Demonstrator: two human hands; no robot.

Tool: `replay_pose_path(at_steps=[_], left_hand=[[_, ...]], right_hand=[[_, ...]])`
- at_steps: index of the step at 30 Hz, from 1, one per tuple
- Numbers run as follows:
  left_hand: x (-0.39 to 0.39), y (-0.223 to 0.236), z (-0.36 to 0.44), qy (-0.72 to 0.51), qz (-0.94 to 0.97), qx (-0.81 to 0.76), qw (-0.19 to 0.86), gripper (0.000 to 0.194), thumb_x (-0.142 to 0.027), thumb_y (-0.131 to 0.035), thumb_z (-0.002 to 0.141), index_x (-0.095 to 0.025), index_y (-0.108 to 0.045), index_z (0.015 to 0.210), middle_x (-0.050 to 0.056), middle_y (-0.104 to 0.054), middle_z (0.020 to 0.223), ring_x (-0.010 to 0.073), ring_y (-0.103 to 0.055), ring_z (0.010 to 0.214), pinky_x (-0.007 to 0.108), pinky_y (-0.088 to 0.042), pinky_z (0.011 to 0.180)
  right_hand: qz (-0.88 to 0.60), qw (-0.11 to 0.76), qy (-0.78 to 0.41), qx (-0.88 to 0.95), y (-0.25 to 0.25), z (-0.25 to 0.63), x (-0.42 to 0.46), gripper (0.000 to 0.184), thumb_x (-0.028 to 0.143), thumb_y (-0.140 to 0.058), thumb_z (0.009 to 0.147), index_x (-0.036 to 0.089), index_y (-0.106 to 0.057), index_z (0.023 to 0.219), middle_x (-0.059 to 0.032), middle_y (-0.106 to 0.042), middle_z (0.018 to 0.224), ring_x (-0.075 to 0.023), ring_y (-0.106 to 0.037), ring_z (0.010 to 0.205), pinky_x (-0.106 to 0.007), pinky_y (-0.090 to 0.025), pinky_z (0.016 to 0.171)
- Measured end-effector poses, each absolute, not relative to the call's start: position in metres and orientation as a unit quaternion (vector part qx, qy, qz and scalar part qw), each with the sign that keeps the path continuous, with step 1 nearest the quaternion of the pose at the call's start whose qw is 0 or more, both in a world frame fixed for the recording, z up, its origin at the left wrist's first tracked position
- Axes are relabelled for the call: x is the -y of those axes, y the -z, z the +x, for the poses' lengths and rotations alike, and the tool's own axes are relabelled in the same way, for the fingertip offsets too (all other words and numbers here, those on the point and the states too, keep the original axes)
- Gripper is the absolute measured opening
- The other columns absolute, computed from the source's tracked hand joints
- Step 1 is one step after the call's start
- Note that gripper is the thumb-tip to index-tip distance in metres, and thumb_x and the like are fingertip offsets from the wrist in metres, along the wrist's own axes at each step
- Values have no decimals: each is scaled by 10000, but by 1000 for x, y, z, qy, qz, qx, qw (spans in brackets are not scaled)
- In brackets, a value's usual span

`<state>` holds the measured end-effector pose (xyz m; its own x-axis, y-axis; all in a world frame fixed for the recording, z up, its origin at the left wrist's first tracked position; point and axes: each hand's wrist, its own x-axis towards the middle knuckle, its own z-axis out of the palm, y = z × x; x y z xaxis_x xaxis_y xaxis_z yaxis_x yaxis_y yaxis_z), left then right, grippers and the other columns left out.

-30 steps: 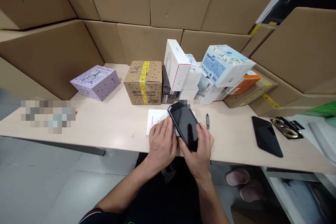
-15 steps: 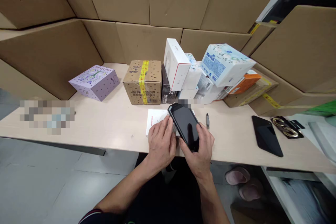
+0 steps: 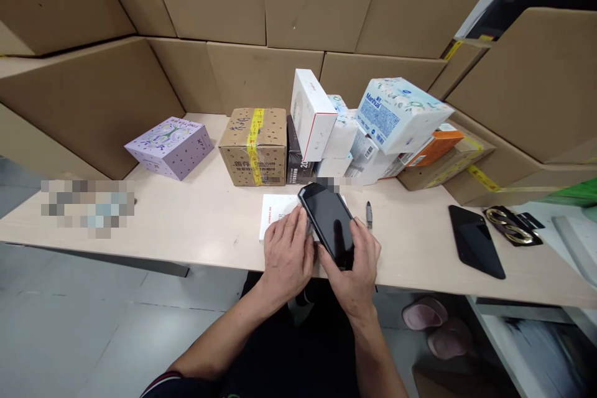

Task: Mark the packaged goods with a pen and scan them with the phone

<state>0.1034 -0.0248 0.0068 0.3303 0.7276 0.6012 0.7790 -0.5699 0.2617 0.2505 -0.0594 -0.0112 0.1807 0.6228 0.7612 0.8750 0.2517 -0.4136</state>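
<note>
A black handheld device (image 3: 328, 222) with a dark screen is gripped in my right hand (image 3: 353, 273), fingers wrapped round its lower end. It is tilted above a flat white box (image 3: 276, 212) on the table's front edge. My left hand (image 3: 286, 253) lies flat on that white box, fingers stretched and together, touching the device's left side. A small pen-like tool (image 3: 369, 214) lies just right of the device.
Behind stand a taped brown carton (image 3: 255, 145), a lilac box (image 3: 170, 146), a white box (image 3: 312, 113), tissue packs (image 3: 398, 113) and an orange box (image 3: 435, 147). A black pouch (image 3: 476, 240) and gold scissors (image 3: 507, 228) lie right. Cardboard walls surround the beige table (image 3: 196, 224).
</note>
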Motion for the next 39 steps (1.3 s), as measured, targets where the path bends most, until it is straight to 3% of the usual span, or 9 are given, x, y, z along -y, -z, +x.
replay_pose_path(at_steps=[12,22,29,35,39], left_hand=[[25,-5,103,363,-812,454,51,587,-194,-511,951,-49,-360,1499,219,-542,1466,294,-562,1296,428,-398,1051],[25,-4,104,377,-808,449,55,647,-187,-514,946,-78,-290,1544,203,-559,1455,287,-569,1298,432,-410,1042],[25,-6,103,367,-813,449,59,587,-189,-519,950,-77,-362,1504,191,-564,1454,289,-572,1288,422,-403,1029],[25,-5,102,362,-820,440,58,516,-168,-527,943,-119,-448,1450,153,-595,1433,295,-576,1274,437,-396,1028],[25,-4,102,359,-823,436,55,474,-167,-535,940,-135,-501,1411,125,-645,1376,307,-580,1262,450,-398,1021]], right_hand=[[-601,477,133,628,13,251,59,754,299,-731,837,195,-383,1498,-223,-527,1393,-353,-521,1282,-608,-478,998],[-602,490,117,620,12,250,62,743,304,-741,834,192,-407,1488,-210,-549,1388,-327,-532,1285,-569,-489,1014],[-666,502,121,539,8,274,73,720,389,-746,833,194,-462,1465,-189,-595,1362,-324,-566,1265,-548,-484,1031],[-740,429,211,473,15,336,89,732,489,-715,823,90,-524,1405,-251,-615,1326,-394,-574,1240,-589,-427,1037],[-789,359,228,443,20,372,100,718,578,-618,825,45,-598,1306,-265,-657,1176,-416,-619,1102,-577,-435,960]])
